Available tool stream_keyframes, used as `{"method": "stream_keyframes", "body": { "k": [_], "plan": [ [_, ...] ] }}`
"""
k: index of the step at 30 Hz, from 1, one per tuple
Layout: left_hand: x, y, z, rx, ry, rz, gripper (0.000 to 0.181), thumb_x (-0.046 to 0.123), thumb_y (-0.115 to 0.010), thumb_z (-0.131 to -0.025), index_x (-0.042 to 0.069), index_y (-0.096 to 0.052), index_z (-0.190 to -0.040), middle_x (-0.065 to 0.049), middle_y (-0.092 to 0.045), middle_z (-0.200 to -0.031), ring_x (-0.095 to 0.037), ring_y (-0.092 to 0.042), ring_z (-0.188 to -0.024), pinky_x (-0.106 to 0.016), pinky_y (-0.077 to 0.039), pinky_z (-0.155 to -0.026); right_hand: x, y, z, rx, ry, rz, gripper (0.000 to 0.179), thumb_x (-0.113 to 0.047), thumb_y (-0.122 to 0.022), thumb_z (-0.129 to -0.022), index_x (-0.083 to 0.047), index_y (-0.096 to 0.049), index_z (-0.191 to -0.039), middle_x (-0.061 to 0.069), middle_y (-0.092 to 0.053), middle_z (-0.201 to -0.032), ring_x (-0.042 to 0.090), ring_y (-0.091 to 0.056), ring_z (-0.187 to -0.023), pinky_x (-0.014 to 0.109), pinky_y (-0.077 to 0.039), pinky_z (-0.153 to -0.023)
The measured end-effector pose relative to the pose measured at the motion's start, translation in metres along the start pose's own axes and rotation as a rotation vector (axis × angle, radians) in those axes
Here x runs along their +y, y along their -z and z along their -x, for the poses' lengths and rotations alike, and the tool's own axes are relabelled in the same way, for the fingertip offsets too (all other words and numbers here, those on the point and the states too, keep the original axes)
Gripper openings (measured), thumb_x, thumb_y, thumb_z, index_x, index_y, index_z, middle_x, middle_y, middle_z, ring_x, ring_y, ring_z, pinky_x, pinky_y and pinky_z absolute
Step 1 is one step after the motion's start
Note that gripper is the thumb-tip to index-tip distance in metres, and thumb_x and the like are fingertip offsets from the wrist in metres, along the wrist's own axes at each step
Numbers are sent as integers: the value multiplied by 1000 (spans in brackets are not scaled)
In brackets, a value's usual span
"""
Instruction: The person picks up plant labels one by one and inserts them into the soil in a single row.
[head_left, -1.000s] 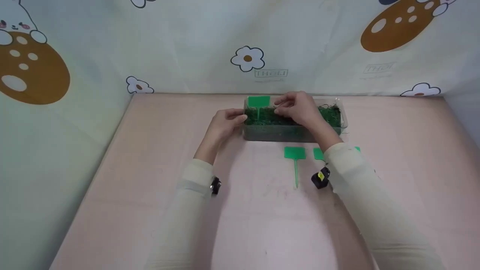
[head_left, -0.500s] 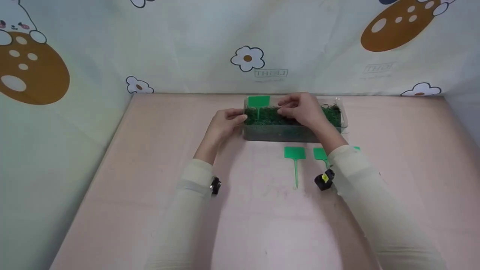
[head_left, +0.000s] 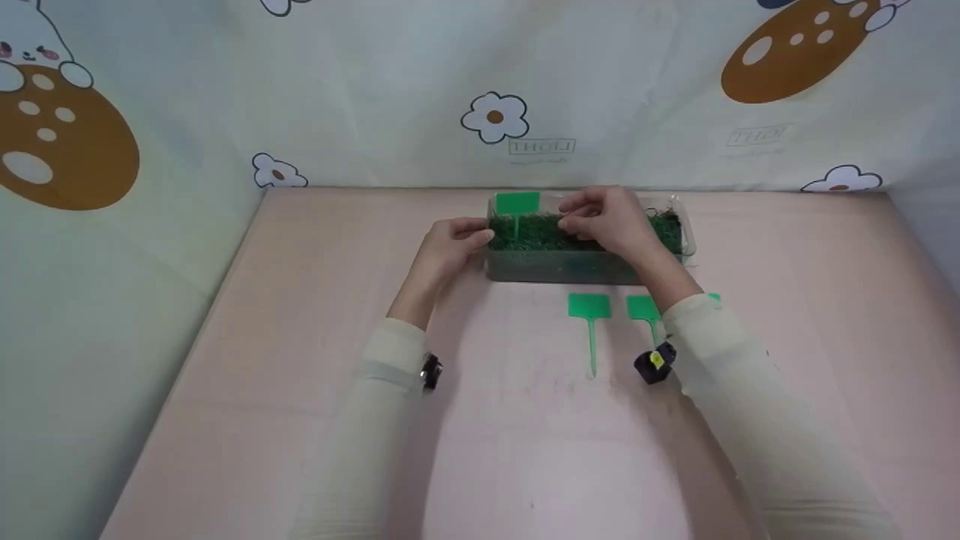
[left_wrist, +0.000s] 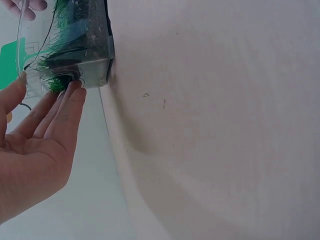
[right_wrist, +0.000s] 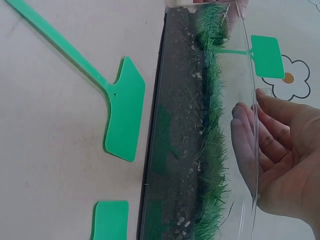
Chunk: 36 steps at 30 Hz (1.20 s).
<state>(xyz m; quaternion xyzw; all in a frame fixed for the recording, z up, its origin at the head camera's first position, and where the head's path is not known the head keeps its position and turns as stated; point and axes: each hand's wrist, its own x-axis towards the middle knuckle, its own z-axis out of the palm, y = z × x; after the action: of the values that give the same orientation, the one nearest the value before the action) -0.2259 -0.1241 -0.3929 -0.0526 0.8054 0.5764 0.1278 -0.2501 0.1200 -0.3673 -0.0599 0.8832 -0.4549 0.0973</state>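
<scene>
A clear plastic planter box (head_left: 562,268) of dark soil and green grass (head_left: 540,231) stands at the back of the table. One green T-shaped plant label (head_left: 517,203) stands upright in the grass near its left end. My left hand (head_left: 448,244) touches that end, its fingers (left_wrist: 70,107) straight against the end wall and the thumb at the rim. Over the middle of the grass is my right hand (head_left: 609,219), fingers loosely bent with nothing between them. In the right wrist view this hand (right_wrist: 285,145) is inside and behind the clear upper wall.
In front of the planter lie another plant label (head_left: 589,305) and a second one (head_left: 642,307), its stem partly behind my right wrist. A corner of a third label (head_left: 714,297) shows beyond the sleeve. A patterned cloth wall (head_left: 390,97) rises right behind the planter.
My right hand has shifted slightly to the right over the grass, away from the standing label, uncovering more of the second label on the table. My left hand stays at the planter's end.
</scene>
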Motion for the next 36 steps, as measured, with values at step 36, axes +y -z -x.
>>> {"method": "stream_keyframes", "body": {
  "k": [36],
  "plan": [
    [1, 0, 1, -11, 1, 27, 42, 21, -61, -101, 5, -57, -139, -12, -60, -141, -21, -59, -129, -33, -48, -109, 0, 8, 16, -3, 36, -18, 29, -22, -65, -98, -6, -69, -122, 9, -73, -109, 26, -69, -98, 35, -59, -84]
  ]
}}
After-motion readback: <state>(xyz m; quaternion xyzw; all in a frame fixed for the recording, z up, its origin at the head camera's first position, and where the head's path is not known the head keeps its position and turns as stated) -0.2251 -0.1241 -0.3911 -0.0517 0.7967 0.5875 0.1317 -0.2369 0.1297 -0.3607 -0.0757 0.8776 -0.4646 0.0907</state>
